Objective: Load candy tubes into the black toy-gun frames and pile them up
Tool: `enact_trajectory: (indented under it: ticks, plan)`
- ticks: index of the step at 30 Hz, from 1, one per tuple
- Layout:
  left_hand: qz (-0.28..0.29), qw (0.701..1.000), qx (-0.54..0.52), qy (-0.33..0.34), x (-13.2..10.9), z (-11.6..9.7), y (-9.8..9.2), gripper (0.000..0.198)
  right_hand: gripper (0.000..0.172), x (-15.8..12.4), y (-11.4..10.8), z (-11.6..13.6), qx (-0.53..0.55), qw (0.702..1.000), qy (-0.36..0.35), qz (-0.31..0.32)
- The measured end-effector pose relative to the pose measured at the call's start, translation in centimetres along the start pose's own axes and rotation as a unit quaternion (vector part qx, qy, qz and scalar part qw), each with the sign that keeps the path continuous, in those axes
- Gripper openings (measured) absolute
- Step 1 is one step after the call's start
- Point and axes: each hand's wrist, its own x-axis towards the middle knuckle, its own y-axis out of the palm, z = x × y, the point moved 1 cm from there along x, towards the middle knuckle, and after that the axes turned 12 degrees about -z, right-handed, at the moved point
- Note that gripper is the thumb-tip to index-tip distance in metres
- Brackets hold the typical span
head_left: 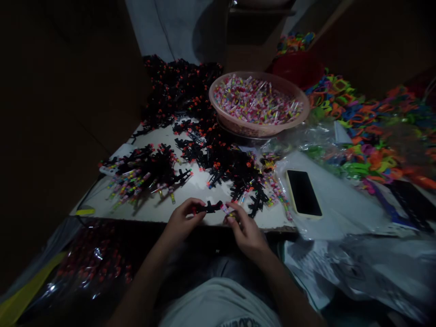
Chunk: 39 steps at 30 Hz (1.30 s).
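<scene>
My left hand (185,218) pinches the orange-tipped end of a small black toy gun (213,207) above the table's front edge. Between the fingertips of my right hand (245,227) is a small candy-coloured tube (225,209), held against the right end of the toy gun. Whether the two pieces are joined or only touching, I cannot tell. Left of my hands lies a pile of black toy guns with coloured tubes (136,175). Loose black toy guns (221,156) are heaped just beyond my hands.
Behind stands a pink basin (218,109) full of coloured tubes, beside a large black heap (177,86). To the right are a phone (304,193) on plastic bags and bright plastic pieces (368,127). A bag of orange-tipped pieces (97,259) hangs low on the left.
</scene>
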Motion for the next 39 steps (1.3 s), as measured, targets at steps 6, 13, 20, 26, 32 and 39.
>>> enact_trajectory:
  ticks: [6, 13, 20, 26, 32, 39]
  plan:
    - [-0.042, 0.952, -0.229, -0.199, -1.7, -0.3, 1.4, 0.036, 0.026, -1.5, 2.5, 0.6, 0.167, 0.983, 0.055, 0.05]
    - [-0.019, 0.909, -0.313, -0.274, -2.8, -0.6, 1.5, 0.04, 0.022, -1.7, 0.7, 0.9, 0.11, 0.993, 0.027, 0.016]
    - [-0.07, 0.928, -0.286, -0.227, -3.3, -2.2, 1.6, 0.082, 0.027, -2.1, 1.1, 1.7, 0.109, 0.993, 0.035, -0.008]
    - [-0.088, 0.923, -0.3, -0.224, -4.3, -1.7, 2.4, 0.053, 0.019, -2.0, 1.5, 2.2, 0.137, 0.986, 0.036, -0.083]
    - [-0.1, 0.928, -0.298, -0.2, -4.9, -1.9, 2.6, 0.051, 0.02, -2.0, 1.3, 2.1, 0.11, 0.992, 0.028, -0.057]
    - [-0.101, 0.945, -0.254, -0.178, -5.4, -2.7, 3.0, 0.048, 0.025, -2.0, 0.3, 3.1, -0.129, 0.988, -0.082, -0.037]
